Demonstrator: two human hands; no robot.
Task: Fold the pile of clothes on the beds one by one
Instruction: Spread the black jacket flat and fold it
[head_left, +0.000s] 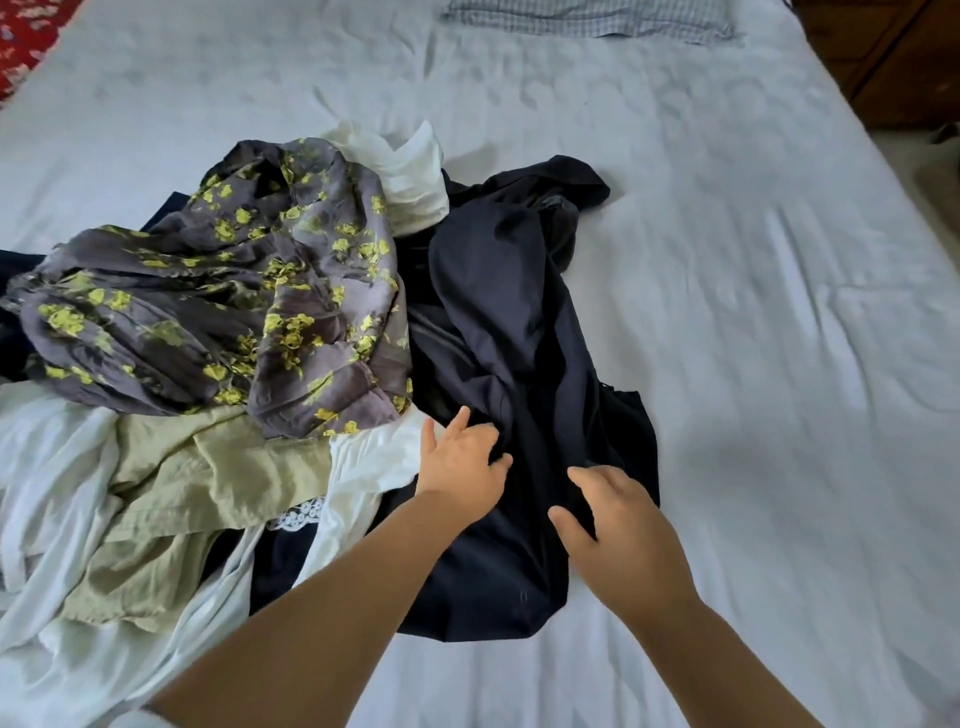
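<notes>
A bed (727, 260) with a pale blue, wrinkled sheet fills the view from above. A loose pile of unfolded clothes lies on it, spread from the near left edge toward the middle.

The dark garment (519, 322), navy or black, is the landmark: it lies crumpled near the middle of the bed, running from far to near. Both hands are on its near part. The left hand (462, 462) sits at its left edge, fingers curled into the fabric and gripping a fold. The right hand (613, 525) is just right of it, thumb and fingers bent and pinching the same cloth. Both bare forearms reach in from the bottom of the view.

Left of the dark garment lies a grey floral garment (218, 312) with yellow flowers, heaped and touching it. Beyond that, at the dark garment's far left corner, a white cloth (405, 176) pokes out. Near and left of the dark garment lies an olive garment (208, 483), resting on white clothes (62, 457) that reach the bed's near left edge; a strip of white lace shows there.

Far beyond the dark garment, at the head of the bed, lies a checked pillow (587, 18).
</notes>
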